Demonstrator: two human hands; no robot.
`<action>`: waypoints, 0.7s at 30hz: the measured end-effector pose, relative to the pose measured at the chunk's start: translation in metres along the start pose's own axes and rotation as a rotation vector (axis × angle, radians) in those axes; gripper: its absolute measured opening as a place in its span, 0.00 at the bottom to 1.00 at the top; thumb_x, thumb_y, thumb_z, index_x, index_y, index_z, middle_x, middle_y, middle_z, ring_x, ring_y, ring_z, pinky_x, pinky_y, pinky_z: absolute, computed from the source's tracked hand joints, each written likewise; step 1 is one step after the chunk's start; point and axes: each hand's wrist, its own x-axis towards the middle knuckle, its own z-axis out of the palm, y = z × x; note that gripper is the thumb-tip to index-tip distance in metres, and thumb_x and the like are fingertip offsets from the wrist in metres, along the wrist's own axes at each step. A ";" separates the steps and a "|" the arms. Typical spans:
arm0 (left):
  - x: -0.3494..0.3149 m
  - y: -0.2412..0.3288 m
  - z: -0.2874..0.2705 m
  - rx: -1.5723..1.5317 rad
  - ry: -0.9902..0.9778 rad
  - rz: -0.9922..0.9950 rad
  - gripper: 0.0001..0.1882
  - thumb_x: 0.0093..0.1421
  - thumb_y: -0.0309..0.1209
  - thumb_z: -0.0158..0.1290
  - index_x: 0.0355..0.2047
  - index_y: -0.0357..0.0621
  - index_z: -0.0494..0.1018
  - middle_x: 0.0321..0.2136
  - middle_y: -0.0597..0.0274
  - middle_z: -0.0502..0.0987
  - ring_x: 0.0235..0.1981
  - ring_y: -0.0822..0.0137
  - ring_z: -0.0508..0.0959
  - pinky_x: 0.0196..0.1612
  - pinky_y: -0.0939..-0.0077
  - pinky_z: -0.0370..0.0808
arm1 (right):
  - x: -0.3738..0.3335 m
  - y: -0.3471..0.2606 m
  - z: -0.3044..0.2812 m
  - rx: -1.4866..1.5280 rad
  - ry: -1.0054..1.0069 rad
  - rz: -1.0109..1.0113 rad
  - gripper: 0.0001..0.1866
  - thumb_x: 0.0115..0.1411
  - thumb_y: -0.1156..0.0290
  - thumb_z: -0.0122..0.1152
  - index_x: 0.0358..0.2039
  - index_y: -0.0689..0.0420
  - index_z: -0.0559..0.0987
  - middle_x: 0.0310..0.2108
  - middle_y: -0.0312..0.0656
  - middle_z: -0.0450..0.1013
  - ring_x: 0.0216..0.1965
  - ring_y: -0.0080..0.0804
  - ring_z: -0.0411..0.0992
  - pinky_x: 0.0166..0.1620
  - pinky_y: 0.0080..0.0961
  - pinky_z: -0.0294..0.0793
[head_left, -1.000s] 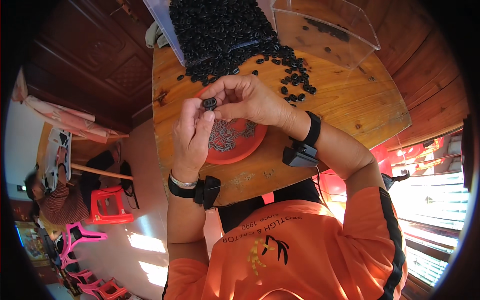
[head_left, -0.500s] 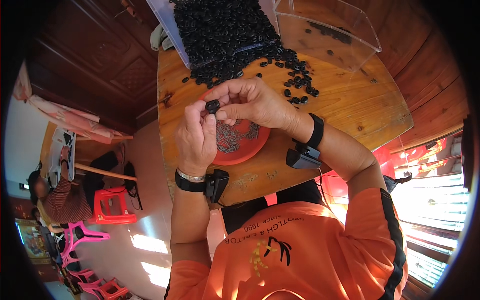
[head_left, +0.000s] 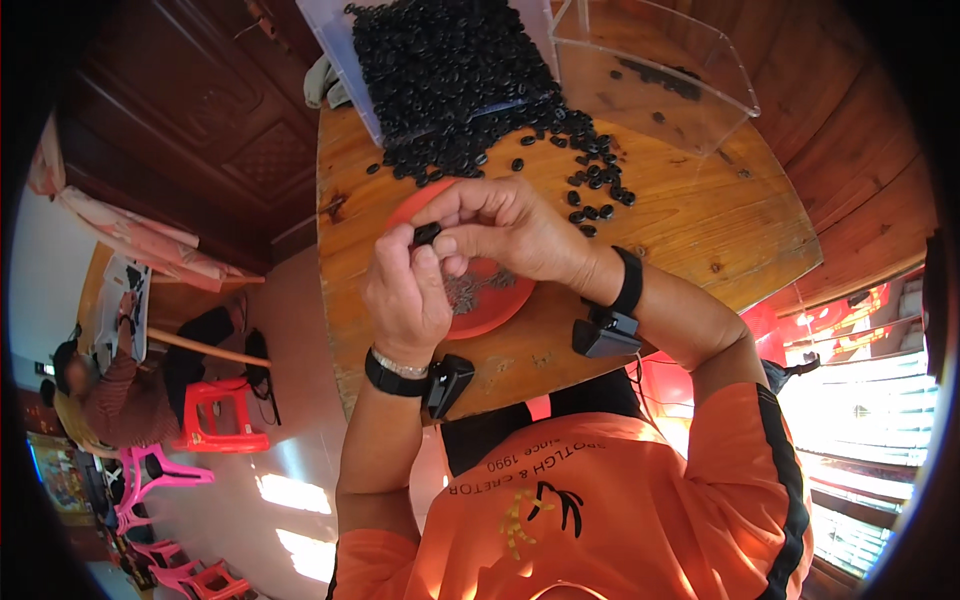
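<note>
My left hand (head_left: 405, 295) and my right hand (head_left: 515, 235) meet over the near part of the table. Between their thumbs and fingertips they pinch one small black oval plastic piece (head_left: 427, 234). Fingers cover part of it, so I cannot make out whether anything sits in it. Below my hands lies a round orange-red bowl (head_left: 492, 322) with many small grey metal pins or screws (head_left: 488, 288) in it. My hands and wrists hide much of the bowl.
Beyond, a clear plastic tub (head_left: 345, 82) spills a heap of similar black pieces (head_left: 450, 60) onto the wooden table (head_left: 700, 220). Another clear box (head_left: 700, 115) stands far right with a few pieces. A red stool (head_left: 222, 412) and a seated person (head_left: 125, 395) are to the left.
Both hands have come slightly nearer to me with the black piece. The piece has turned, so its two holes no longer face up plainly.
</note>
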 end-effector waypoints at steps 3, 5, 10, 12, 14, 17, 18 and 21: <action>-0.003 -0.001 0.000 0.029 0.020 -0.005 0.12 0.64 0.32 0.38 0.38 0.35 0.65 0.19 0.55 0.73 0.20 0.63 0.75 0.25 0.71 0.69 | 0.002 0.008 0.002 0.115 0.003 -0.022 0.09 0.58 0.77 0.57 0.40 0.63 0.75 0.29 0.36 0.75 0.27 0.16 0.72 0.33 0.14 0.74; -0.002 0.000 0.003 0.046 0.042 0.027 0.12 0.64 0.32 0.38 0.38 0.34 0.65 0.18 0.55 0.72 0.20 0.63 0.74 0.24 0.71 0.69 | 0.002 0.007 0.001 0.096 -0.002 -0.012 0.09 0.58 0.77 0.56 0.40 0.64 0.75 0.29 0.36 0.74 0.28 0.16 0.72 0.34 0.14 0.74; -0.005 0.002 0.003 0.042 0.037 -0.031 0.11 0.64 0.31 0.37 0.37 0.34 0.64 0.18 0.56 0.72 0.19 0.65 0.74 0.24 0.73 0.69 | 0.003 0.006 0.001 0.044 -0.035 -0.035 0.09 0.59 0.77 0.56 0.40 0.64 0.75 0.29 0.35 0.74 0.28 0.15 0.72 0.35 0.13 0.73; -0.006 -0.001 0.003 0.003 0.032 -0.054 0.11 0.65 0.32 0.37 0.37 0.34 0.64 0.19 0.57 0.72 0.20 0.67 0.74 0.24 0.73 0.69 | 0.004 0.006 0.000 -0.023 -0.036 -0.024 0.11 0.58 0.77 0.57 0.42 0.64 0.75 0.29 0.35 0.74 0.29 0.15 0.71 0.35 0.13 0.73; -0.006 -0.003 0.005 -0.034 0.025 -0.079 0.12 0.65 0.32 0.38 0.38 0.34 0.64 0.21 0.58 0.73 0.20 0.68 0.74 0.24 0.74 0.69 | 0.005 0.007 -0.001 -0.008 -0.010 -0.039 0.11 0.58 0.77 0.57 0.41 0.64 0.75 0.28 0.35 0.74 0.28 0.15 0.71 0.34 0.14 0.73; -0.003 -0.001 0.007 -0.212 0.031 -0.138 0.13 0.65 0.33 0.38 0.39 0.34 0.64 0.24 0.59 0.74 0.23 0.72 0.74 0.26 0.77 0.70 | 0.007 0.010 -0.002 0.032 0.000 -0.070 0.11 0.57 0.78 0.57 0.41 0.65 0.75 0.27 0.35 0.75 0.28 0.16 0.72 0.34 0.15 0.74; -0.001 0.001 0.006 -0.254 0.014 -0.142 0.13 0.66 0.33 0.37 0.39 0.35 0.64 0.25 0.60 0.74 0.24 0.73 0.73 0.27 0.79 0.69 | 0.007 0.011 -0.003 0.052 -0.010 -0.087 0.12 0.57 0.79 0.57 0.42 0.65 0.75 0.28 0.36 0.75 0.28 0.16 0.72 0.35 0.15 0.74; 0.001 0.000 0.006 -0.328 0.015 -0.157 0.11 0.65 0.32 0.38 0.37 0.35 0.65 0.23 0.60 0.73 0.23 0.73 0.72 0.26 0.80 0.69 | 0.007 0.009 -0.003 0.032 -0.003 -0.045 0.12 0.57 0.79 0.57 0.43 0.65 0.75 0.29 0.37 0.75 0.31 0.17 0.73 0.37 0.17 0.74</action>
